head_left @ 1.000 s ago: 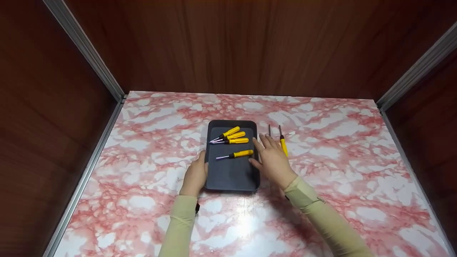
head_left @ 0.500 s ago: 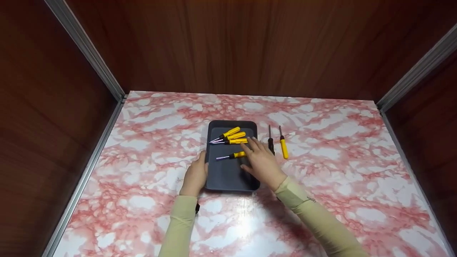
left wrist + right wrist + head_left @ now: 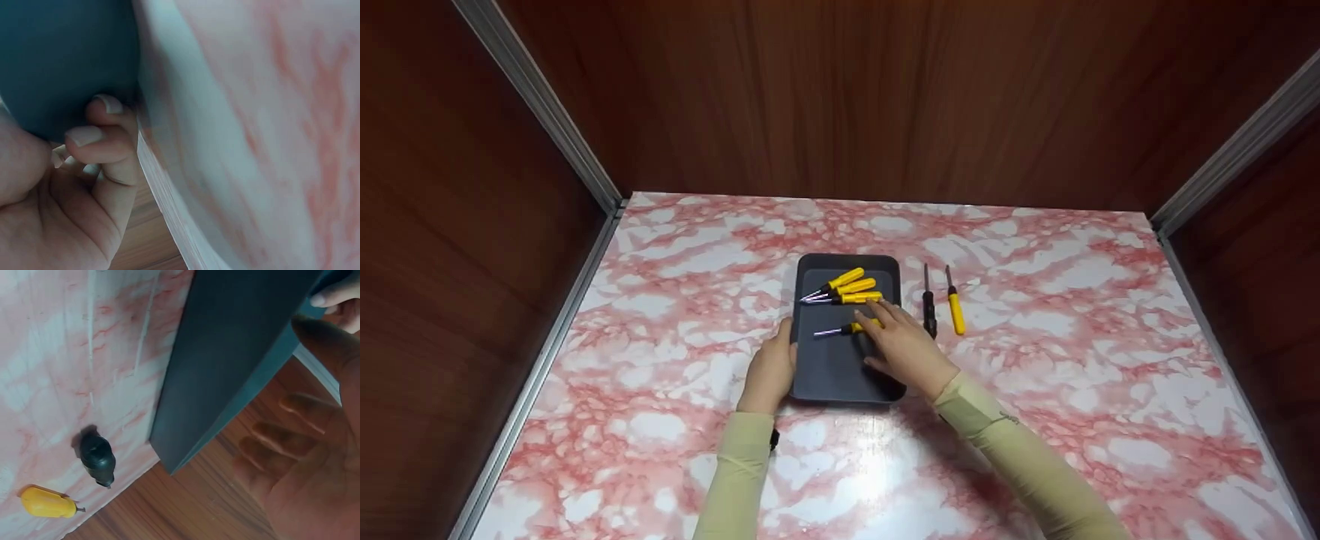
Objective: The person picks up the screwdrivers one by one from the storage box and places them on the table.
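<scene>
A dark grey tray (image 3: pixel 844 375) lies on the table, with my left hand (image 3: pixel 769 367) gripping its left side. In the left wrist view, bent fingertips (image 3: pixel 84 136) press the tray wall (image 3: pixel 67 56). My right hand (image 3: pixel 911 349) hovers over the tray's right side, fingers spread and relaxed, holding nothing visible. It partly covers the handle of a yellow screwdriver (image 3: pixel 855 328) in the tray; whether it touches it I cannot tell. Farther back in the tray, three yellow-handled screwdrivers (image 3: pixel 851 286) lie fanned, tips together at the left.
Right of the tray, a black screwdriver (image 3: pixel 929 311) and another yellow screwdriver (image 3: pixel 956 311) lie side by side on the red-and-white marbled table (image 3: pixel 1072 337), shafts pointing away. Dark wood panels (image 3: pixel 840 97) with metal edge strips (image 3: pixel 540 105) enclose the back and sides.
My right hand has moved left, from beside the tray's right edge to over it, uncovering the black screwdriver and partly covering the lone yellow one. The left hand has stayed put.
</scene>
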{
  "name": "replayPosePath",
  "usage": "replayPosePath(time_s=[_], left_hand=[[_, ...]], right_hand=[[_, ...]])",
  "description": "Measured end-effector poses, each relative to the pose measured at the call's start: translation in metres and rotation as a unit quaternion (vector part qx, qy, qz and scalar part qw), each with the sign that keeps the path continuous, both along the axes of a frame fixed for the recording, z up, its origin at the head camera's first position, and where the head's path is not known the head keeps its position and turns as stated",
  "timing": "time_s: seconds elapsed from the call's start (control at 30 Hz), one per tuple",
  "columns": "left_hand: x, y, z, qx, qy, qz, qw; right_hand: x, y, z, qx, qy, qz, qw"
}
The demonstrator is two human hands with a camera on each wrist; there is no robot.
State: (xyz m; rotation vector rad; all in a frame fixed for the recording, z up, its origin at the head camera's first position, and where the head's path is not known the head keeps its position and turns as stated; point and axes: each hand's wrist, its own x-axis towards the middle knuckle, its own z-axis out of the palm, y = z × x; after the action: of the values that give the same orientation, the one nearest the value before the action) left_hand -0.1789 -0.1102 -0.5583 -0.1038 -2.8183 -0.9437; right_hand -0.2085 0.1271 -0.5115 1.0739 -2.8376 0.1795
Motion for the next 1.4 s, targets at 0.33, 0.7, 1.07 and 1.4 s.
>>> replayPosePath(time_s=[0.33,0.7,1.07,1.4], left_hand=[[0.000,0.000,0.000,-0.001,-0.003,-0.001,1.0000],[0.002,0.001,0.001,0.000,0.000,0.001,1.0000],[0.002,0.001,0.001,-0.004,0.022,-0.008,0.9997],[0.001,0.000,0.000,0.003,0.005,-0.002,1.0000]], right_hand=[[-0.003,0.002,-0.013,0.009,-0.011,0.037,0.9992],[-0.005,0.002,-0.021,0.016,-0.002,0.060,0.9981],[-0.004,0.002,-0.024,0.008,-0.011,0.067,0.9977],[-0.004,0.000,-0.027,0.001,0.003,0.067,0.9977]])
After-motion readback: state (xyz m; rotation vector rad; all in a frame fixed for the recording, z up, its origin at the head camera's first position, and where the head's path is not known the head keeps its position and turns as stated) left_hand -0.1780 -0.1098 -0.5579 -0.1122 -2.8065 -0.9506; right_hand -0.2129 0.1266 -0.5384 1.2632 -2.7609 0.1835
